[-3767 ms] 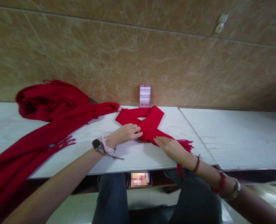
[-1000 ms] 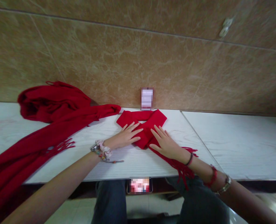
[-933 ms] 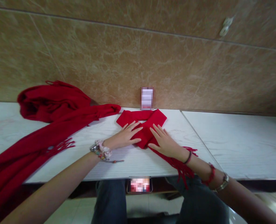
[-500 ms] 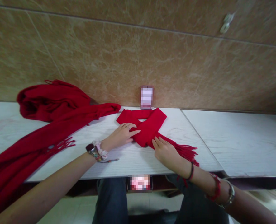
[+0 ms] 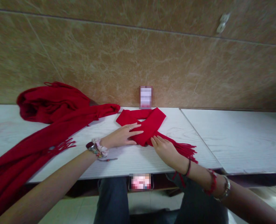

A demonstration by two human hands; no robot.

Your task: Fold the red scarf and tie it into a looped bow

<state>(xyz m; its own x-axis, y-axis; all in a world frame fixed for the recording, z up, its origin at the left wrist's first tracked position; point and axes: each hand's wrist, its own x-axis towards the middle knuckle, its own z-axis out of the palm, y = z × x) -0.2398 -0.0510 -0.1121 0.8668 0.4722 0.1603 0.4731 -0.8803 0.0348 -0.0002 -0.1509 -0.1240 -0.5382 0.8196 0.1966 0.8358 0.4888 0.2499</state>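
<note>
A small red scarf [image 5: 154,121] lies folded in a crossed loop on the white table, its fringed end pointing right. My left hand [image 5: 126,134] rests on the left side of the crossing with its fingers stretched and spread. At the lower right of the crossing, my right hand [image 5: 164,150] has its fingers drawn together on the edge of the scarf; its thumb is hidden beneath them. A thin gap shows inside the loop near the top.
To the left lies a larger heap of red fabric [image 5: 56,105] with fringe, running off the table's front edge. A blurred-out phone-like object [image 5: 145,97] leans on the marbled wall [image 5: 100,59]. Another blurred-out object [image 5: 141,182] is below the front edge. The white table [image 5: 240,140] has a seam at right.
My left hand has slid slightly right and spread its fingers flatter over the scarf. The right hand stays at about the same spot. The scarf's shape looks nearly the same.
</note>
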